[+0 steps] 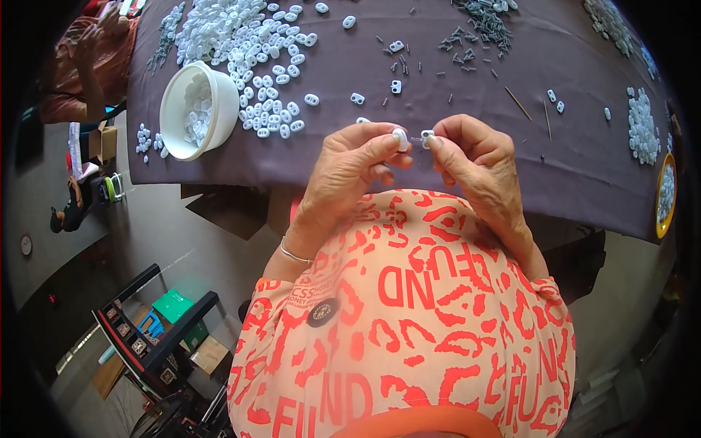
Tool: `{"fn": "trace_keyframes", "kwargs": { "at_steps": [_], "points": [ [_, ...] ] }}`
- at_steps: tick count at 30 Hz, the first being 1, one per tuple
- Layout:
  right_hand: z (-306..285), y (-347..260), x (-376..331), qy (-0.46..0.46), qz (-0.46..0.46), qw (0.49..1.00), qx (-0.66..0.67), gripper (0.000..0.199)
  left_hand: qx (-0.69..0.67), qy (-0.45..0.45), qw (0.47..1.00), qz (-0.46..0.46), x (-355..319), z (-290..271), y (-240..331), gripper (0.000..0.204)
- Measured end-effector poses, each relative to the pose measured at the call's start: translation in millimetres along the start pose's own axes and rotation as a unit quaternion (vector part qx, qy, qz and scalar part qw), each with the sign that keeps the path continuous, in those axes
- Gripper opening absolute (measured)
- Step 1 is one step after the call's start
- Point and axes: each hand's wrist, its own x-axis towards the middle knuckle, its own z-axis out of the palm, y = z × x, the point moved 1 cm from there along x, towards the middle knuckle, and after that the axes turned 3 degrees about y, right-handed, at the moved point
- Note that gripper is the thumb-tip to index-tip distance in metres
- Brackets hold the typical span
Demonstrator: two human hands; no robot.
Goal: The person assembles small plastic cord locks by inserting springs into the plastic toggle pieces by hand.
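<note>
My left hand [359, 151] pinches a white oval plastic cord-lock piece [401, 139] between thumb and forefinger, above the table's near edge. Opposite it, my right hand [473, 151] grips a smaller white two-hole piece [427, 135] by its side. A thin metal spring [416, 139] bridges the narrow gap between the two pieces; whether it sits inside either one I cannot tell. Beyond the hands lie a few loose white two-hole pieces [396, 87] with scattered small springs. A thick heap of oval pieces [219, 33] spreads at the far left.
A white tub [224, 109] of small white parts stands left on the dark tablecloth [336, 66]. Springs [485, 25] are piled at the back, two thin sticks [518, 103] lie right, and a yellow-rimmed bowl [662, 226] sits at the right edge. Another person's hand [86, 44] shows at the upper left.
</note>
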Motion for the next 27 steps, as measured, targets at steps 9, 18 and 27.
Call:
{"fn": "trace_keyframes", "kwargs": {
  "at_steps": [9,18,27],
  "points": [
    [3,5,-2,-0.008,-0.026,0.999,-0.019,0.012,0.003,0.004,1.000,0.025,-8,1,-2,0.021],
    [4,7,-3,-0.020,-0.025,0.999,-0.044,0.013,0.021,0.013,0.999,0.039,-10,0,-6,0.018],
    [5,8,-4,-0.036,-0.016,0.998,-0.056,0.013,0.060,0.022,0.996,0.058,-13,0,-8,0.017]
  ]
}}
